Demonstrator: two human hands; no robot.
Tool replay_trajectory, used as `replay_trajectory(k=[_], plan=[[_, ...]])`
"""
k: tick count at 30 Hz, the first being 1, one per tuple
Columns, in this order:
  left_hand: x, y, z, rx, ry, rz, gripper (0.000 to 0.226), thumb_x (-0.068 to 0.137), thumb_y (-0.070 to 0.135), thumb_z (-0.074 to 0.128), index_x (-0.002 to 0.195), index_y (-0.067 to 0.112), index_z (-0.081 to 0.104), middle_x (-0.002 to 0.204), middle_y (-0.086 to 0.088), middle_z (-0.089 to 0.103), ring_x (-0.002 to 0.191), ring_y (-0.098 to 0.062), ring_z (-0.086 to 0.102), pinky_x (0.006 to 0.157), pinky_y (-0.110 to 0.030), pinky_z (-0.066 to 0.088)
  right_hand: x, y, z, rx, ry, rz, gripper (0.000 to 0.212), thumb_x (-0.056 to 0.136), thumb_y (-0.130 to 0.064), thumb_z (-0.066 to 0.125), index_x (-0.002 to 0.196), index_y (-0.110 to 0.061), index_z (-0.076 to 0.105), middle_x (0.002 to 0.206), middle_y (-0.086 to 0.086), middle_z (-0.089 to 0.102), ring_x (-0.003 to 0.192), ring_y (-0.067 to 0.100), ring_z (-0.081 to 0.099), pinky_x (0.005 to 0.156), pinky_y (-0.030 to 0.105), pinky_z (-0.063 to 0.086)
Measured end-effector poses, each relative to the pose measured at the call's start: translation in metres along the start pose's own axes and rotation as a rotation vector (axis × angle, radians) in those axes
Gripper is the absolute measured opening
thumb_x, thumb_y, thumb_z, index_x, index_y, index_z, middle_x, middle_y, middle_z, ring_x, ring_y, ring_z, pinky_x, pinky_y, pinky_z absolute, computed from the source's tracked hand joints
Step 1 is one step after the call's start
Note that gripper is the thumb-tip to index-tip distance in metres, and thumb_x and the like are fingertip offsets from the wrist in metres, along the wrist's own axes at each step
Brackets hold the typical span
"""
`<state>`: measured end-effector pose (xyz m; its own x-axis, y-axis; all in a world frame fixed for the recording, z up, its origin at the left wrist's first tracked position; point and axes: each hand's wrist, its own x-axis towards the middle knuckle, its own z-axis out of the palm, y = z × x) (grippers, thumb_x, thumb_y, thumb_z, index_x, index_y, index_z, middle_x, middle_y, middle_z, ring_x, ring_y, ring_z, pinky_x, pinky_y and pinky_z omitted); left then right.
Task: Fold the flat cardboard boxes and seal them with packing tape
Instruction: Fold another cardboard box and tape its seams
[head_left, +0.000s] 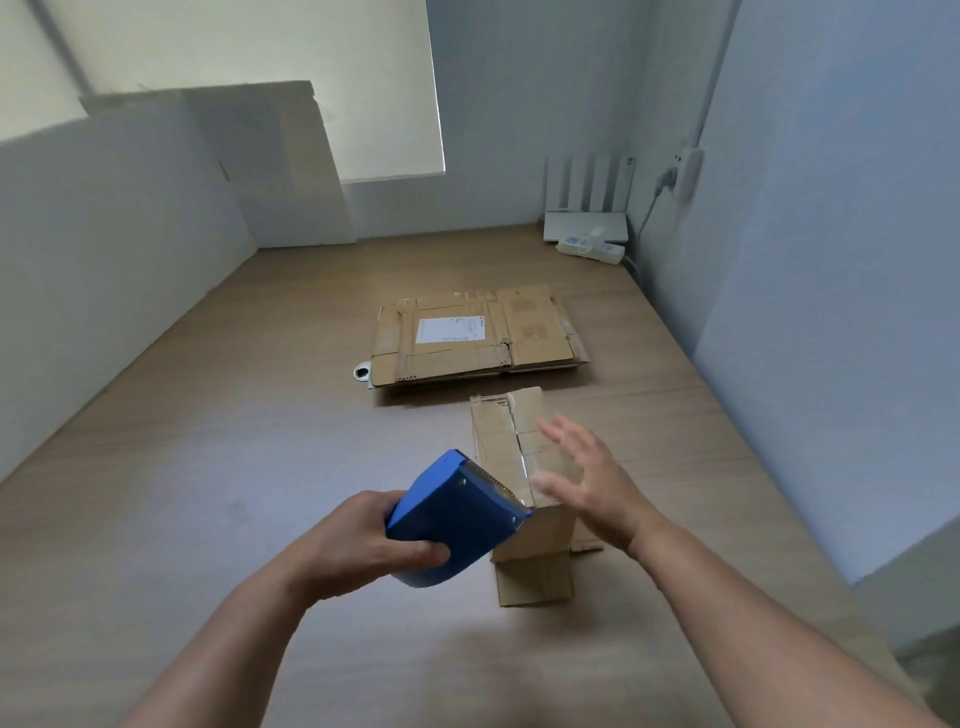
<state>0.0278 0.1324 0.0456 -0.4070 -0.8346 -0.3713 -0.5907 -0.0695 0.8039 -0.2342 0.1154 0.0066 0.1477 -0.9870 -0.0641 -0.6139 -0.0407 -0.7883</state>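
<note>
**You are looking at a small, pale-walled corner lit by daylight.**

Your wood-grain desk (260, 441) runs back to a grey-white back wall (519, 104), where a window covered by a cream roller blind (311, 78) lets in soft, even light. On your left stands a plain white side wall (104, 234), with a pale flat board (280, 171) leaning upright in the far left corner. On your right a bluish wall (831, 260) carries a thin cable conduit (719, 67) that runs down to a wall socket (688, 174) with a plug in it. In the far right corner you see a white router (587, 208) with upright antennas, and a white power strip (592, 248) lying just in front of it.
</note>
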Motion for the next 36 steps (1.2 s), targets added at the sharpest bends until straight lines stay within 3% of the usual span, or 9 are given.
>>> replay_trajectory(k=[3,5,7,9,14,19,25,28,36], plan=[[-0.003,0.005,0.001,0.002,-0.024,0.02,0.03,0.072,0.034,0.074,0.099,0.026,0.065,0.09,0.004,0.068,0.082,-0.012,0.064,0.071,-0.022,0.051,-0.009,-0.018,-0.011,0.526,-0.033,0.004,0.073,0.069,-0.058,0.058,0.134,-0.027,0.049,0.128,-0.008,0.057,0.121,0.005,0.052,0.095,0.016,0.043],[-0.003,0.006,0.001,0.007,-0.038,0.021,0.034,0.067,0.036,0.072,0.099,0.027,0.064,0.091,0.005,0.068,0.083,-0.011,0.064,0.07,-0.021,0.051,-0.012,-0.024,-0.011,0.56,-0.138,0.0,0.07,0.066,-0.055,0.064,0.128,-0.023,0.055,0.117,-0.003,0.064,0.108,0.005,0.06,0.084,0.015,0.048],[-0.002,0.007,0.0,0.01,-0.058,0.013,0.039,0.064,0.04,0.07,0.1,0.027,0.064,0.093,0.006,0.067,0.083,-0.01,0.064,0.069,-0.019,0.052,-0.014,-0.028,-0.01,0.537,-0.148,-0.029,0.04,0.077,-0.031,0.072,0.114,-0.016,0.065,0.103,0.002,0.069,0.095,0.008,0.065,0.078,0.018,0.05],[-0.002,0.008,-0.001,0.008,-0.074,0.007,0.047,0.059,0.046,0.072,0.101,0.027,0.064,0.093,0.005,0.067,0.083,-0.01,0.064,0.068,-0.018,0.05,-0.015,-0.032,-0.011,0.542,-0.073,-0.066,0.007,0.086,-0.007,0.066,0.092,-0.008,0.069,0.085,0.003,0.068,0.078,0.005,0.064,0.071,0.017,0.05],[-0.001,0.012,-0.006,-0.01,-0.084,0.003,0.059,0.049,0.06,0.071,0.096,0.025,0.066,0.087,0.007,0.071,0.078,-0.008,0.065,0.062,-0.015,0.046,-0.019,-0.033,-0.009,0.519,0.025,-0.067,0.015,0.09,-0.005,0.06,0.079,-0.013,0.065,0.07,-0.003,0.062,0.065,0.005,0.057,0.061,0.02,0.05],[0.006,0.023,-0.012,0.066,-0.025,-0.031,0.098,0.022,0.094,0.06,0.088,0.021,0.068,0.081,0.006,0.071,0.074,-0.011,0.065,0.063,-0.02,0.044,-0.021,-0.033,0.002,0.517,0.174,-0.011,0.016,0.092,-0.007,0.058,0.077,-0.012,0.062,0.067,0.002,0.058,0.055,0.009,0.052,0.051,0.026,0.05],[-0.007,0.025,-0.058,0.169,-0.043,-0.102,0.091,0.016,0.087,0.069,0.073,0.017,0.073,0.076,-0.003,0.073,0.072,-0.019,0.068,0.07,-0.031,0.043,-0.028,-0.015,-0.004,0.572,0.326,0.117,0.021,0.091,-0.003,0.058,0.07,-0.009,0.06,0.059,0.001,0.056,0.044,0.01,0.048,0.045,0.026,0.046],[-0.023,0.006,-0.087,0.246,-0.026,-0.215,0.095,0.019,0.085,0.072,0.078,0.011,0.074,0.078,-0.009,0.074,0.075,-0.027,0.07,0.069,-0.033,0.045,-0.034,0.008,-0.008,0.524,0.422,0.226,0.022,0.09,-0.002,0.059,0.069,-0.008,0.059,0.058,0.003,0.055,0.043,0.012,0.047,0.043,0.027,0.046],[-0.023,-0.013,-0.088,0.359,-0.038,-0.385,0.102,0.016,0.091,0.064,0.078,0.012,0.073,0.074,-0.002,0.074,0.07,-0.02,0.07,0.067,-0.029,0.044,-0.024,0.015,0.009,0.418,0.34,0.288,0.023,0.089,-0.006,0.06,0.066,-0.011,0.061,0.058,0.0,0.058,0.044,0.01,0.049,0.052,0.033,0.053]])
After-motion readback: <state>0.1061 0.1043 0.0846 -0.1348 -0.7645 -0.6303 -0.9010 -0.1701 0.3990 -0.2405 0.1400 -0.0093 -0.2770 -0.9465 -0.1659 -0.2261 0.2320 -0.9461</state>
